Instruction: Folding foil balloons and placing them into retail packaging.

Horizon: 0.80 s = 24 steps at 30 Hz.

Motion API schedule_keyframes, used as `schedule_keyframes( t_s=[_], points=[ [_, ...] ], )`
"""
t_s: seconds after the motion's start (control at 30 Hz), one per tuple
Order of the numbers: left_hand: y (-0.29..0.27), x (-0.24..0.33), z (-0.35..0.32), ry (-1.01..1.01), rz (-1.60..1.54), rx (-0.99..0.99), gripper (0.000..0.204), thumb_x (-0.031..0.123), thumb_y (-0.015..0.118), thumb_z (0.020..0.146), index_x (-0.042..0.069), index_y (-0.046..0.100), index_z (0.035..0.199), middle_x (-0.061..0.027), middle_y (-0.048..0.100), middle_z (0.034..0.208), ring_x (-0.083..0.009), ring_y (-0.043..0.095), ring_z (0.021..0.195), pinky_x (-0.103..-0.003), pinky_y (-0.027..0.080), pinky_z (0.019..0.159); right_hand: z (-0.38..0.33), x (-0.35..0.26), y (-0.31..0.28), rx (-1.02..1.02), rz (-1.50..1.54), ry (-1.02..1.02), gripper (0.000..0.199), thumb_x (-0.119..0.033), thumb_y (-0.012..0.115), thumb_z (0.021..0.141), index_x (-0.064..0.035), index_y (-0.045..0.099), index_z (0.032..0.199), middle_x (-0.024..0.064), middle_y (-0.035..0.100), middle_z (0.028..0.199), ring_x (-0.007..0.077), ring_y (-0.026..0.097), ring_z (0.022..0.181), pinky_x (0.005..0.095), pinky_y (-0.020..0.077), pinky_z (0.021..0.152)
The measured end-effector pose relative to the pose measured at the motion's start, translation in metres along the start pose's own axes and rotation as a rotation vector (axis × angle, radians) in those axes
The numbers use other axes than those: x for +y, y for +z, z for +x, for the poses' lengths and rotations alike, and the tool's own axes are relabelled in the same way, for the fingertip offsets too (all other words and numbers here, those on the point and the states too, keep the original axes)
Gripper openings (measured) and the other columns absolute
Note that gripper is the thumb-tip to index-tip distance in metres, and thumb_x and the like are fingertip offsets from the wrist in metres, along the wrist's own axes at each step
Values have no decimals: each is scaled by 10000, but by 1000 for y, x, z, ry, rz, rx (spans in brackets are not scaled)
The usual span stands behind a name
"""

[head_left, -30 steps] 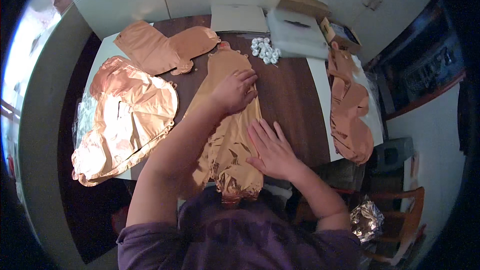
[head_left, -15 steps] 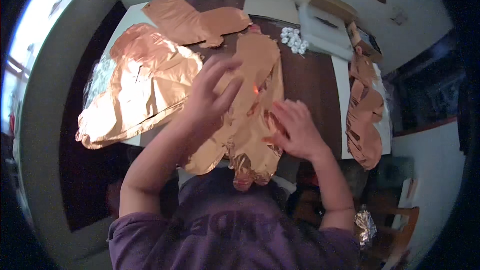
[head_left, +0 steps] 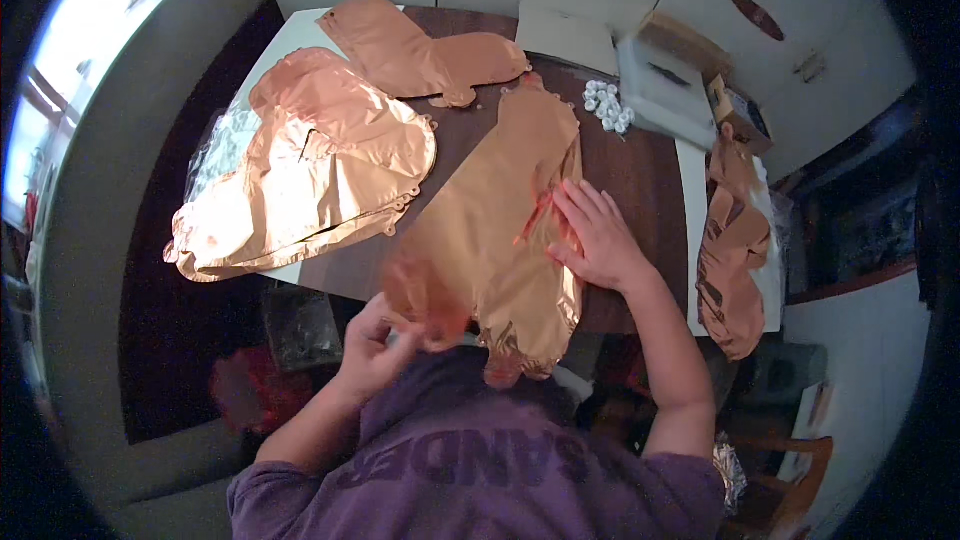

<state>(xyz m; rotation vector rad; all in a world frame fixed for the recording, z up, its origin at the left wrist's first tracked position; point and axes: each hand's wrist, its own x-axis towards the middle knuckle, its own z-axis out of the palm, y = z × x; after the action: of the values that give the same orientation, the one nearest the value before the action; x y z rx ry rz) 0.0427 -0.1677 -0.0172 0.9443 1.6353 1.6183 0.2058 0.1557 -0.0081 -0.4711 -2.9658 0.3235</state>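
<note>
A flat, copper-coloured foil balloon (head_left: pixel 500 200) lies lengthwise before me, its lower end reaching over the table's near edge. At its lower left corner my left hand (head_left: pixel 378 345) is closed, the fingertips pinching the foil, which is blurred there by motion. My right hand (head_left: pixel 598 240) rests open on the balloon's right side, fingers stretched out and pointing up and left. Beside the left edge of this balloon lies a stack of shiny foil balloons (head_left: pixel 330 165), creased and glaring. Another flat foil balloon (head_left: pixel 420 55) lies at the far side.
A cluster of small white rolls (head_left: pixel 608 106) sits near the far right. Behind it are a whitish plastic container (head_left: pixel 665 80) and a small open box (head_left: pixel 740 112). More folded foil (head_left: pixel 735 260) hangs along the right edge of the brown table (head_left: pixel 645 210). A wooden chair (head_left: pixel 800 480) stands lower right.
My left hand has dropped from above the balloon to its lower left corner and closed on the foil. My right hand stays on the right side, its fingers now flatter.
</note>
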Motion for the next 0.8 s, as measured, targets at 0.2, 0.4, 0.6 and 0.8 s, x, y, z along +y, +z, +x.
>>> schedule_keyframes(
  t_s=[0.2,0.4,0.6,0.8],
  points=[
    [48,32,70,697,476,-632,233,235,689,821,28,644,918,-160,580,1168,-350,513,1182,-547,360,1007,9,11,2,108,48,-117,747,-452,721,766,-46,482,1346,162,415,1438,361,345,1362,465,289,1132],
    [42,3,123,416,827,-129,540,362,567,921,-4,498,1313,-237,443,1383,-420,375,1315,-514,265,1112,22,18,0,190,228,-98,504,-290,744,781,-13,598,1176,168,548,1233,360,494,1202,441,392,1041],
    [88,-15,140,423,1205,-175,875,626,421,914,-83,334,1419,-304,282,1495,-455,218,1416,-563,151,1148,46,26,6,287,298,71,363,-224,677,853,-8,613,1138,164,557,1156,354,535,1111,427,432,972],
    [102,-13,146,360,1245,-217,898,648,407,909,-72,318,1437,-304,244,1514,-441,190,1432,-552,141,1154,64,22,8,379,231,182,384,-240,678,849,1,608,1139,170,552,1167,357,553,1093,414,448,960]
  ],
)
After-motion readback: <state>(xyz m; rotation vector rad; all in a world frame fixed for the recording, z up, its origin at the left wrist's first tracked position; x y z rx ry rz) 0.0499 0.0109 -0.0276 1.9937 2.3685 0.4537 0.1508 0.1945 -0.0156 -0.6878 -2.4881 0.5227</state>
